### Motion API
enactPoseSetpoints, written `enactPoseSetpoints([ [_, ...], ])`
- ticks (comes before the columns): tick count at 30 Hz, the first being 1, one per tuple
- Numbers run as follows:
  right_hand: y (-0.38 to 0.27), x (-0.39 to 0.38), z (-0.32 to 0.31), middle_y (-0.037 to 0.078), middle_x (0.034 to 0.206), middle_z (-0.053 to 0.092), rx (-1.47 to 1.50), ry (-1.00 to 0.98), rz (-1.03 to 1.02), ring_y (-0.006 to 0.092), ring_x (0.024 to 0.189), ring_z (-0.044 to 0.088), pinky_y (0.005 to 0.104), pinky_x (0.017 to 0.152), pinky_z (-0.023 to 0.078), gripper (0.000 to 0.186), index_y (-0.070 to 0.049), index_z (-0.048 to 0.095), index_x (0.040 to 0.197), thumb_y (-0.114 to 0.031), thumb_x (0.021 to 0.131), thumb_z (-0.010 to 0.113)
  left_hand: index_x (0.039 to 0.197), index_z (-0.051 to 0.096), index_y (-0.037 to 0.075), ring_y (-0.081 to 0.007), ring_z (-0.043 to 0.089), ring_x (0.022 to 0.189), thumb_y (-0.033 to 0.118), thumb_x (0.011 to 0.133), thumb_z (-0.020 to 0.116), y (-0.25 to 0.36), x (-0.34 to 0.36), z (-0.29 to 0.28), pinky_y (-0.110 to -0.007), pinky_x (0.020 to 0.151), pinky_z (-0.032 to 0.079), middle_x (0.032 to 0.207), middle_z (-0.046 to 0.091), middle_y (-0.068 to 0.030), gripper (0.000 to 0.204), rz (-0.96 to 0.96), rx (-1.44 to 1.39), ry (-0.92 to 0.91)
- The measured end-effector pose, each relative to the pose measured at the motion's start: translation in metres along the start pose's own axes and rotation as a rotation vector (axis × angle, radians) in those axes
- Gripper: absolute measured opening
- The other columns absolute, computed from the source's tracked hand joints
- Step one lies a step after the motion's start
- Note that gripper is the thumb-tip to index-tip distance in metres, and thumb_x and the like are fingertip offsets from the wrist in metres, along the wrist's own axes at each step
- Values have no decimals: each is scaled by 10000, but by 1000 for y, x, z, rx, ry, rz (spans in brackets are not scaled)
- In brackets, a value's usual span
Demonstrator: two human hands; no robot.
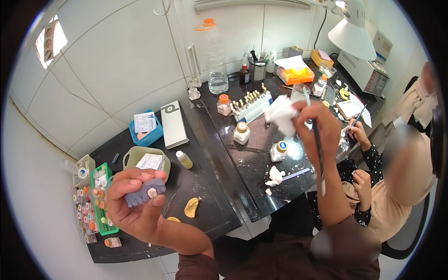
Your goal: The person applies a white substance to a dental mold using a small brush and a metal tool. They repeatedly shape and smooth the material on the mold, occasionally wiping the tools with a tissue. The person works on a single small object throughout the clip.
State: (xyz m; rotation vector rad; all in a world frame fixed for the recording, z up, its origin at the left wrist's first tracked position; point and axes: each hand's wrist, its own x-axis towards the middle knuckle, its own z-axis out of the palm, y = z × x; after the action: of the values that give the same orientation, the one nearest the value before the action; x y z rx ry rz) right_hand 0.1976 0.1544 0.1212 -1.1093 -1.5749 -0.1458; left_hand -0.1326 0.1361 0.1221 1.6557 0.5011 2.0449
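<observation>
My left hand (122,201) holds up a grey dental model (138,196) between thumb and fingers, above the left table. A small whitish tooth piece (152,192) sits on the model beside my thumb. Over the right table, my right hand (321,125) is closed on a crumpled white tissue (281,115) and a thin brush (317,148) with a dark handle. The brush slants down along my wrist. Below that hand stand a small glass jar with a blue-marked lid (278,151) and another jar with a yellowish lid (241,133).
A tooth shade guide (252,108), tissue pack (295,71) and large water bottle (218,74) stand behind. On the left table are a green basket (106,226) of small bottles, a yellow dental cast (191,207) and a white box (174,124). A co-worker's hand (358,133) holds a brush at right.
</observation>
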Motion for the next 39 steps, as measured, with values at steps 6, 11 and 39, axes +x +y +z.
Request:
enactPoseSetpoints([
  [6,69,-4,-25,87,1064,712,-180,-130,204,196,980,654,340,825,514,218,-74,675,1098,-147,897,632,1049,608,-27,-285,691,838,-72,675,787,-13,-2,52,-374,765,577,984,633,-181,417,-184,-136,-162],
  [11,46,-43,-62,86,1055,653,231,-6,465,143,902,536,257,736,423,500,-1,616,1286,-317,988,369,1070,621,-6,-177,652,975,-82,792,738,-64,-41,94,-308,871,527,1064,650,-114,312,-608,-270,-357],
  [39,25,-146,-25,66,687,674,347,-658,569,116,529,615,229,477,445,236,-61,567,700,-2,722,794,1031,634,-11,-194,667,938,-92,782,742,-140,-141,115,-310,810,545,1043,673,-141,284,-617,-147,-333],
])
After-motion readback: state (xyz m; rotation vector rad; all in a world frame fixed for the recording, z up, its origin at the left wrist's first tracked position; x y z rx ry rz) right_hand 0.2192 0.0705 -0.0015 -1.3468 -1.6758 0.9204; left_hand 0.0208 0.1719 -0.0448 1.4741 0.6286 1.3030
